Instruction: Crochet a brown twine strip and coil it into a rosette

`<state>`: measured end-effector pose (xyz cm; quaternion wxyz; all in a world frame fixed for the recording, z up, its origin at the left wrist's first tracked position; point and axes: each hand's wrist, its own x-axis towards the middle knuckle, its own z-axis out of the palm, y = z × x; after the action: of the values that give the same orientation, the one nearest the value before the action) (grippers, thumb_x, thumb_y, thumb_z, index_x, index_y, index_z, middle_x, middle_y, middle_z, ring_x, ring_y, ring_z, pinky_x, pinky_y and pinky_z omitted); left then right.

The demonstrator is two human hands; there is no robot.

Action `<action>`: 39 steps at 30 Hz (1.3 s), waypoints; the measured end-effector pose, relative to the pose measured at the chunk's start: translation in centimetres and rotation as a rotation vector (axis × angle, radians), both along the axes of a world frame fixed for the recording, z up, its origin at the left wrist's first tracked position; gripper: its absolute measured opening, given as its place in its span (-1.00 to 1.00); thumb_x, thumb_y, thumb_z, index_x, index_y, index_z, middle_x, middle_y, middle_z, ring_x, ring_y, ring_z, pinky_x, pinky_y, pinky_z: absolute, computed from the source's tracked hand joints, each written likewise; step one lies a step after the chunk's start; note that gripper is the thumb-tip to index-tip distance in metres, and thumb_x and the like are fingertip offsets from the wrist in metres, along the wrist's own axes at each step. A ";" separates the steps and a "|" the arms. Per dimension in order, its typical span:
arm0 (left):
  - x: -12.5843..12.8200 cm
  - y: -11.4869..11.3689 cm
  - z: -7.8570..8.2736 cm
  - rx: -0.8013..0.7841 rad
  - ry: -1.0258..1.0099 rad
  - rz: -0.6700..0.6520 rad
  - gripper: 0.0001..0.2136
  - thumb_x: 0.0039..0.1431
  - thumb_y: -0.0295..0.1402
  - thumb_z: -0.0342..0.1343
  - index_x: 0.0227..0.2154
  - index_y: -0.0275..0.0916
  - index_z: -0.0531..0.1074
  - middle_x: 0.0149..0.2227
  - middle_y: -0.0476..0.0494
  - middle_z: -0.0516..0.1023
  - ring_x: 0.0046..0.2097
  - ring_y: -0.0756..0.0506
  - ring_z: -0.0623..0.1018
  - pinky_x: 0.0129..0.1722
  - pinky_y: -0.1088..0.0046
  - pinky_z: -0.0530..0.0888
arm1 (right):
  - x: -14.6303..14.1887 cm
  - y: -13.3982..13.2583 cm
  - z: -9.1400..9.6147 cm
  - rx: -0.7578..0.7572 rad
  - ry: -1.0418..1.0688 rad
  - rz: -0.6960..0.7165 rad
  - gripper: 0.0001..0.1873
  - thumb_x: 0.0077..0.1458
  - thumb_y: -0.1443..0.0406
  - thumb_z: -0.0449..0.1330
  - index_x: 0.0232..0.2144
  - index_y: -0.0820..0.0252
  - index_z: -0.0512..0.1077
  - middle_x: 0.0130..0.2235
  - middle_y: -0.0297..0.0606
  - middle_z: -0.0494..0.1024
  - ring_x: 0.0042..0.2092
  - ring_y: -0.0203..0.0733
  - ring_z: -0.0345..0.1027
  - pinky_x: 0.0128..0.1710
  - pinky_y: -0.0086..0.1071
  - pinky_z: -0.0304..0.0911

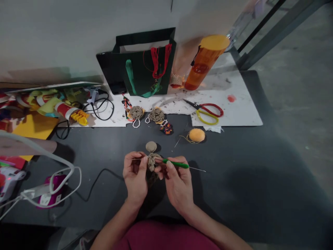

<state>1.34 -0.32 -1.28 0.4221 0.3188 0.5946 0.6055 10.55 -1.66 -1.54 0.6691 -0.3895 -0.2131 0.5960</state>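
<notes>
Left hand (135, 177) pinches tan crochet work (152, 161); right hand (179, 184) — green crochet hook (175, 164).

The left hand (135, 177) pinches a beige crocheted piece (153, 161) while the right hand (178, 184) grips a green crochet hook (175, 164). A round orange ball (196, 135) lies just beyond them on the dark tabletop (234, 194).

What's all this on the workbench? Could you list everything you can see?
Crochet hook: one, green, front centre.
Crocheted piece: one, tan, beside the hook.
Crocheted disc: one, tan, just behind that piece.
Ball: one, orange, on the dark tabletop.
Crocheted rosettes: two, tan, with white beads, mid-table.
Scissors: one pair, red and yellow handles, on a white board.
Paper bag: one, dark green, at the back.
Tube: one, orange, at the back.
Left hand: one, holding the crocheted piece.
Right hand: one, holding the hook.
</notes>
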 end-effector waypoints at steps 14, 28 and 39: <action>-0.4 1.2 1.7 -0.295 -0.653 -0.123 -0.61 -0.29 -0.32 0.45 -0.38 -0.19 0.39 -0.51 0.08 0.50 -0.50 0.06 0.49 -0.51 0.60 0.41 | 0.3 0.3 -0.3 0.053 -0.084 -0.003 -0.89 0.15 0.24 0.22 -0.34 0.04 0.32 -0.39 -0.37 0.63 -0.50 -0.27 0.50 -0.62 -0.46 0.26; -2.0 1.3 1.6 -0.490 -0.782 -0.397 -0.68 -0.20 -0.30 0.39 -0.34 -0.18 0.45 -0.45 0.01 0.48 -0.55 0.06 0.40 -0.48 0.44 0.48 | 1.9 0.1 -0.4 0.312 -0.351 0.027 -0.90 0.22 0.37 0.12 -0.27 0.04 0.36 -0.24 -0.26 0.66 -0.35 -0.17 0.57 -0.53 -0.36 0.38; -2.2 1.5 2.0 -0.494 -0.810 -0.312 -0.62 -0.24 -0.41 0.42 -0.28 -0.18 0.49 -0.48 0.05 0.45 -0.47 0.02 0.51 -0.46 0.53 0.50 | 3.6 -0.1 -0.9 0.615 -0.737 0.096 -0.64 0.16 0.49 0.09 -0.09 -0.06 0.38 -0.04 -0.19 0.61 -0.21 -0.13 0.58 -0.35 -0.21 0.48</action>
<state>-0.84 1.21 0.74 0.7676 0.0340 0.4537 0.4515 14.18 -1.78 -2.43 0.6050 -0.3483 -0.6202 0.3578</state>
